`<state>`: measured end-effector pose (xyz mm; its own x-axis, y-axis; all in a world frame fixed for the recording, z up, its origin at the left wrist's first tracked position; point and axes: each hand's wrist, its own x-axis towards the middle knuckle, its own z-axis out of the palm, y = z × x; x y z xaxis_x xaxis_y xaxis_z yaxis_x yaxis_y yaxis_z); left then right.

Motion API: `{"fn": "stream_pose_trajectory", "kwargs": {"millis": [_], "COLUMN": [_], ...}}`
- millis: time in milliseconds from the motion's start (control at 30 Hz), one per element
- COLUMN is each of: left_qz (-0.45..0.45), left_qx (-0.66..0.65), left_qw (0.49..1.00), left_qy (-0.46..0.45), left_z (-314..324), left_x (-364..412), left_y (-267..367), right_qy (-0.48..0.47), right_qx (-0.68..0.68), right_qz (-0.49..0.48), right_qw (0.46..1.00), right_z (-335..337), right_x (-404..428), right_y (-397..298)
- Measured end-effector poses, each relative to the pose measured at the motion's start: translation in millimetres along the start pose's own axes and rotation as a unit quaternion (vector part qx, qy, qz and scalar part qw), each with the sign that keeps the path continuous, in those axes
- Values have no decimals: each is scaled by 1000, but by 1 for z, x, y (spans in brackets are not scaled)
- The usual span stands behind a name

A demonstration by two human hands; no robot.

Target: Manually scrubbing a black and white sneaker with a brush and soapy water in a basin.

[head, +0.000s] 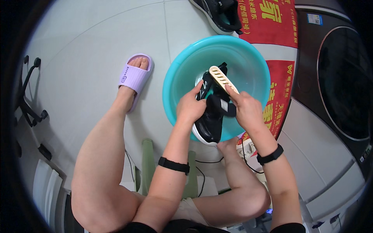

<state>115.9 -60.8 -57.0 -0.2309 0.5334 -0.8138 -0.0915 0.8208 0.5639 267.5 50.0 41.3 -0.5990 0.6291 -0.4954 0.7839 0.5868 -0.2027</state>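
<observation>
A black sneaker [208,126] with a white sole is tilted over a turquoise plastic basin [172,72], its toe towards me at the near rim. My left hand [191,103] grips the shoe's side, thumb by the opening. In my right hand [247,109] is a cream-coloured scrubbing brush [220,77], its slotted back facing up and its head over the heel end. Its bristles are hidden underneath. The shoe's black tongue [221,105] is folded out sideways, showing a pale label, close to my right fingers.
Another black sneaker [223,14] stands beyond the basin. Red printed mats [268,23] bearing writing lie at the right, alongside a dark front-loading appliance [309,58]. My left foot wears a purple slipper [135,75]. Black cables [204,182] run near a green stool [191,174] beneath me.
</observation>
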Motion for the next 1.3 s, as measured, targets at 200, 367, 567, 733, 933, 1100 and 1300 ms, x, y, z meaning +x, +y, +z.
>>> {"fn": "stream_pose_trajectory", "kwargs": {"millis": [200, 367, 567, 733, 933, 1100, 1300], "left_qz": [-7, -4, -16, 0, 9, 12, 21], "left_qx": [9, 46, 13, 14, -45, -44, -88], "left_qw": [1000, 999, 1000, 1000, 999, 999, 996], "left_qy": [11, 15, 3, 2, 12, 10, 7], "left_z": [5, 4, 3, 13, 12, 17, 25], "left_x": [-5, -10, -7, -7, -3, 5, 13], "left_y": [14, 11, 3, 11, -10, -17, -22], "right_qy": [15, 44, -1, 44, 39, 8, 10], "right_qx": [-55, -77, -42, -108, -75, -27, -64], "right_qz": [56, 74, 9, 78, 61, 32, 76], "right_qw": [997, 993, 999, 990, 995, 999, 995], "right_z": [23, 18, 18, 33, 14, 22, 35], "right_x": [34, 36, 5, 37, 24, 6, 44], "right_y": [13, 19, -2, 31, 16, -4, -8]}}
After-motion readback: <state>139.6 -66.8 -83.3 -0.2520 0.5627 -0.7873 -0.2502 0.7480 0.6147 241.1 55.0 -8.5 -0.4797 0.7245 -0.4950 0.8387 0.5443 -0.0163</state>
